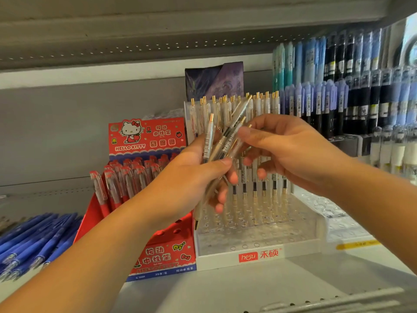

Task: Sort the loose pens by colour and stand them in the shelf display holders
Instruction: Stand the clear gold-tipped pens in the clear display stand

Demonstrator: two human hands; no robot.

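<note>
Holding a fan of clear pens (225,141) in my left hand (196,175), thumb clamped across them, I pinch at one with my right hand (291,150), just on the near side of the clear holder (259,236). Easing the left grip while I pull could spill the bundle. The barrels look alike, so I may misjudge the ink colour.

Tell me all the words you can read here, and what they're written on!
"HELLO KITTY": red pen box header card.
"按动中性笔": same card, and the red box front panel.
"hesu 禾硕": white front of the clear pen holder.
Too small or blurred: stickers on the held pens, the yellow shelf tag, fine print along the box's bottom edge.
</note>
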